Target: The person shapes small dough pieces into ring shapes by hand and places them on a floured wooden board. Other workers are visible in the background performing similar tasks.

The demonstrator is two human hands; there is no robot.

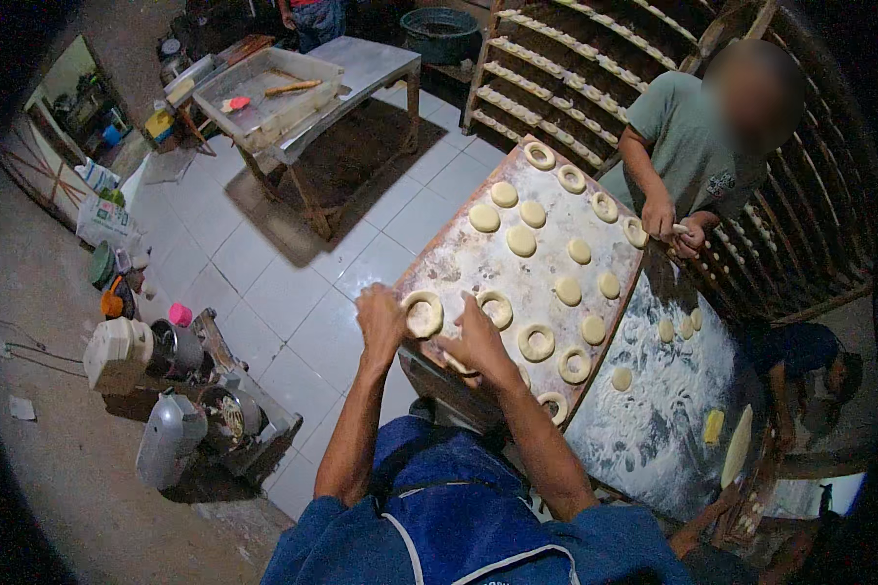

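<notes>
A pale dough ring point(435, 309) lies at the near left corner of a floured wooden board point(458, 255). My left hand point(379, 316) has its fingers curled at the ring's left edge. On the other side, my right hand point(480, 343) is open over the board, thumb apart from the stretched fingers and close to the ring. Just beyond the right fingertips sits a second dough ring point(505, 310). Another dough piece point(458, 365) lies partly hidden beneath that hand. More rings and several flat dough discs point(521, 241) are spread over the board.
A co-worker point(698, 146) stands at the far right, both hands on a small dough piece. A flour-covered table point(644, 429) adjoins the board, with other people's arms beyond. Racks of dough point(556, 78) stand behind. Mixers point(180, 439) are on the left floor; a tray table point(376, 73) stands farther back.
</notes>
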